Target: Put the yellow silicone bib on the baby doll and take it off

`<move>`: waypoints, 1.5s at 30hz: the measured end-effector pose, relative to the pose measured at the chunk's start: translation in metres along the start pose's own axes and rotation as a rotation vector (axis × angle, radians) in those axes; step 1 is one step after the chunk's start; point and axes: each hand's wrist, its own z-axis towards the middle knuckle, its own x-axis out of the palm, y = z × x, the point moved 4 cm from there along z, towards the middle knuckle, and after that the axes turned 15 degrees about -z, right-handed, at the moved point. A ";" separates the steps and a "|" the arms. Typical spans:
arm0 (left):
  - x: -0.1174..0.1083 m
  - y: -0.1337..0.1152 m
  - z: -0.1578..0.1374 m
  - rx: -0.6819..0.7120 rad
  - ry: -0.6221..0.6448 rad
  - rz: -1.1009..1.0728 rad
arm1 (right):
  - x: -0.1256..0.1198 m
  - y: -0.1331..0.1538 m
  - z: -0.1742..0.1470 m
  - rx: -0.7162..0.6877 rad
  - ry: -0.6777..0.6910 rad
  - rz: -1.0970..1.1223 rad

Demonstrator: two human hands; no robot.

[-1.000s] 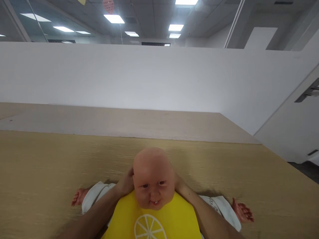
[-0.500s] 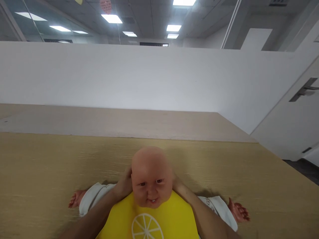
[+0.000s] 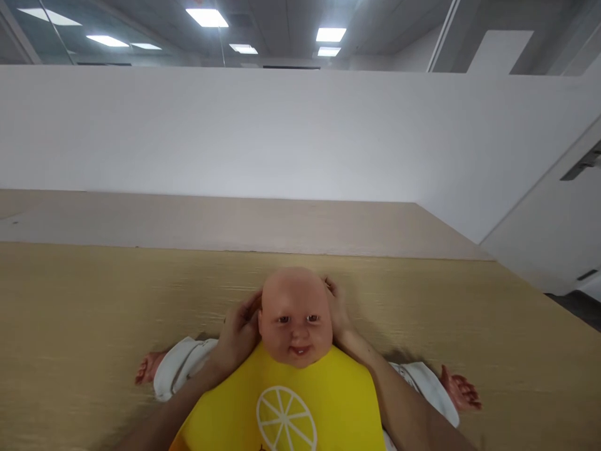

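Note:
A bald baby doll (image 3: 297, 307) lies face up on the wooden table, wearing a yellow bib (image 3: 338, 394) with a white citrus-slice print over white clothing. Its sleeved arms spread out to both sides. My left hand (image 3: 238, 332) is at the left side of the doll's head, its bent fingers reaching behind it. On the other side, my right hand (image 3: 337, 307) curls close against the head, fingertips showing past its edge. Whatever the fingers grip behind the head and neck is hidden.
The wooden table (image 3: 94, 294) reaches back to a paler strip (image 3: 235, 222) along a white wall (image 3: 235, 131). Glass panels stand above the wall. A white door with a metal handle (image 3: 580, 168) is at the right.
Both hands show more beside the doll's head, with fingers now visible that were behind it. The doll appears slightly higher and farther right as the view tilts down.

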 end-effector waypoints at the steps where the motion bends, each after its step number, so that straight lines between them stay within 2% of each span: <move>1: -0.001 0.000 -0.001 0.023 -0.013 0.049 | 0.000 -0.005 0.001 0.049 -0.007 0.053; 4: -0.004 0.000 -0.004 0.061 -0.043 0.225 | -0.002 -0.018 0.005 0.152 -0.073 0.126; 8: -0.003 -0.001 -0.003 0.030 -0.019 0.371 | -0.007 -0.022 0.011 0.090 -0.081 -0.034; 12: 0.000 -0.003 -0.001 -0.007 0.020 0.398 | -0.008 -0.022 0.014 0.011 -0.007 -0.164; 23: -0.001 0.001 0.001 -0.031 0.044 0.409 | -0.011 -0.021 0.014 -0.081 0.021 -0.425; 30: -0.001 0.002 0.002 -0.014 0.034 0.399 | -0.008 -0.031 0.018 -0.068 0.043 -0.363; 32: -0.002 0.002 0.003 -0.022 0.039 0.380 | -0.008 -0.034 0.020 -0.030 0.004 -0.278; 35: -0.006 0.001 0.004 -0.050 -0.012 0.406 | -0.015 -0.034 0.023 0.009 -0.141 -0.113; 38: -0.014 -0.005 0.004 -0.046 -0.105 0.377 | -0.027 -0.020 0.026 -0.088 -0.247 -0.022; 41: -0.019 -0.015 0.002 -0.019 -0.170 0.205 | -0.039 0.011 0.022 -0.282 -0.256 -0.031; 43: -0.019 -0.020 0.001 -0.029 -0.192 0.024 | -0.045 0.038 0.014 -0.419 -0.199 -0.093; 45: -0.017 -0.024 -0.001 -0.063 -0.173 -0.170 | -0.044 0.066 0.000 -0.547 -0.079 -0.176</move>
